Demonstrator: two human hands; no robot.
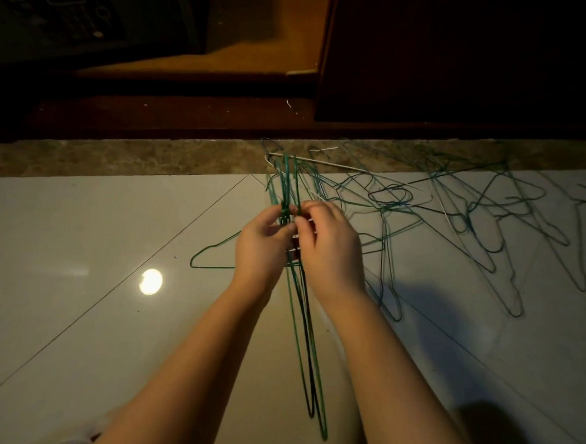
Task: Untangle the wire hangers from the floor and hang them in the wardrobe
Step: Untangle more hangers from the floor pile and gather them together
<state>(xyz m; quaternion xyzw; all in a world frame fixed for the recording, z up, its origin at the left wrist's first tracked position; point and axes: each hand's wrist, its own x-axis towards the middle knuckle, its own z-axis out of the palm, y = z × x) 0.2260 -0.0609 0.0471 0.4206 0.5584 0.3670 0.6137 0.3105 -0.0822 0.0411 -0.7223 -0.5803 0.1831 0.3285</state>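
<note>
A bundle of green wire hangers (307, 341) hangs edge-on between my two hands, its hooks sticking up above my fingers and its lower ends reaching toward me. My left hand (261, 254) grips the bundle near the necks. My right hand (330, 245) pinches the wires beside it, fingertips close to those of the left. A tangled pile of several green and white wire hangers (455, 212) lies on the floor to the right. One green hanger (211, 257) lies flat to the left of my hands. The open wooden wardrobe (273, 37) stands ahead, dark inside.
The floor (79, 235) is glossy light tile with a bright lamp reflection (150, 281). A brown stone strip (109, 157) runs along the wardrobe base. The wardrobe's dark door panel (445, 47) fills the upper right.
</note>
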